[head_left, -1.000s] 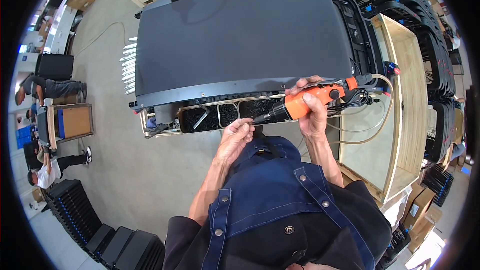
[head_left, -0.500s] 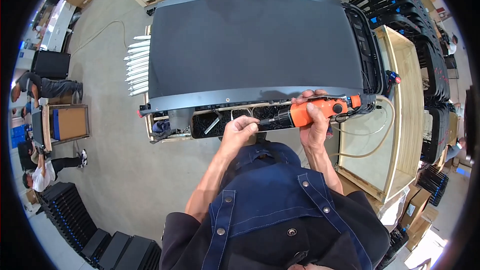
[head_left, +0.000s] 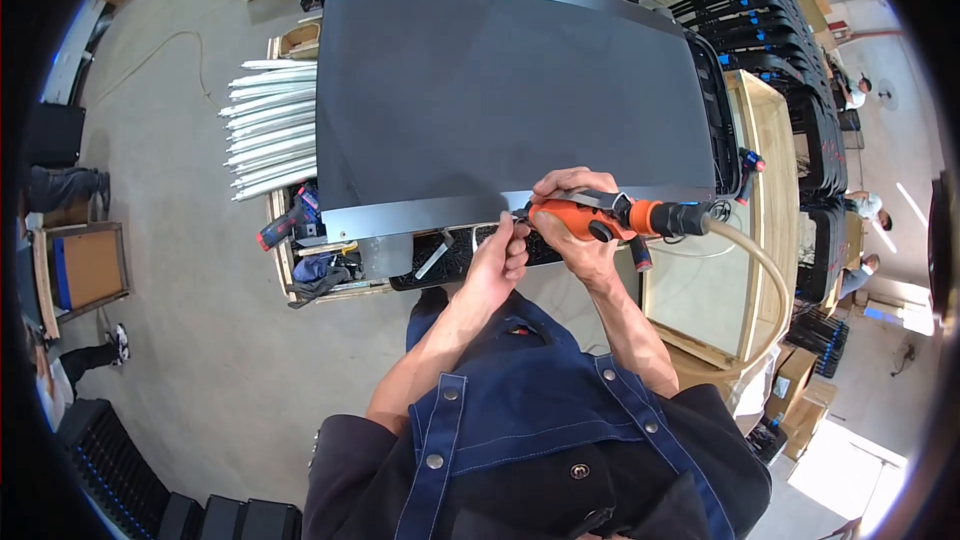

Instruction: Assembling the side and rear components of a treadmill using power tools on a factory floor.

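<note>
Evidently, the right hand (head_left: 588,256) is wrapping around an orange-bodied power driver with a black rear fitting (head_left: 575,218), its fingers closing firmly over the barrel. The driver is lying almost level above the near edge of a large, dark grey, flat panel (head_left: 520,90), with its nose pointing toward the left. The left hand (head_left: 497,265) is curling nearly closed just beside that nose, thumb and forefinger meeting at the tip; whether they are pinching a small fastener or the bit itself is not showing clearly.

A thick, beige, flexible hose (head_left: 768,260) is looping from the driver's rear over a long, pale wooden crate (head_left: 748,315). Below the panel's edge, a black tray of small dark parts (head_left: 458,268) is sitting partly behind the left forearm, with a flat silver metal piece (head_left: 434,256) lying across it.

Because the left fingertips are resting so near the nose, an early press of the trigger could be nipping skin or flinging a loose part into the tray. The hose, if catching on the crate's rim, could be tugging the driver off line, and a slipping tip could be scratching the panel's smooth face.
</note>
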A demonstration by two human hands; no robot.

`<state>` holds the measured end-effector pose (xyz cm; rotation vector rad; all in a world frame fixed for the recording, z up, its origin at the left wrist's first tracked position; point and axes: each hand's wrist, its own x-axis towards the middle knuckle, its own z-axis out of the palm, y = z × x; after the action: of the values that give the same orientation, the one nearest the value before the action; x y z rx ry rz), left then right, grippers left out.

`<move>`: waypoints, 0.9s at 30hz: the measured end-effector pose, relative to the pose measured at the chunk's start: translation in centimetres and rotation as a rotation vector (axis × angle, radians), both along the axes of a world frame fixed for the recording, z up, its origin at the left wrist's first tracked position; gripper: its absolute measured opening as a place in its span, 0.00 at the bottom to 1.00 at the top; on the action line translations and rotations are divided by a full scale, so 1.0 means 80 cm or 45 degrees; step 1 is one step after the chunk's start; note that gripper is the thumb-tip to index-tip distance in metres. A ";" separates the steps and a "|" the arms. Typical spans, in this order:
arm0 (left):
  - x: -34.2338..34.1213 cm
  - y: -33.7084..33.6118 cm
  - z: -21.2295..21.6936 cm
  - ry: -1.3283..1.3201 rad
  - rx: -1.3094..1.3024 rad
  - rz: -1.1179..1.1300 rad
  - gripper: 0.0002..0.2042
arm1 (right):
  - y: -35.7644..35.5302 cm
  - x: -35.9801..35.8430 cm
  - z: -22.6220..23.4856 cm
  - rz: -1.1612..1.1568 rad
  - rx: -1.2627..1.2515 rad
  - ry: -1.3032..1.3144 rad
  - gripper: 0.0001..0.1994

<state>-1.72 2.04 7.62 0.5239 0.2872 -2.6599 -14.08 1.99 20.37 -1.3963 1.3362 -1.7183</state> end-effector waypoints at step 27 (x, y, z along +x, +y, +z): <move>0.092 0.071 0.017 -0.528 -0.465 0.109 0.20 | 0.085 -0.027 0.017 0.106 0.170 -0.773 0.24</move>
<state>5.64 7.75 9.01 0.8911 -0.2859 -2.3671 -16.21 8.79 21.72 -0.7482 1.0087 -1.7623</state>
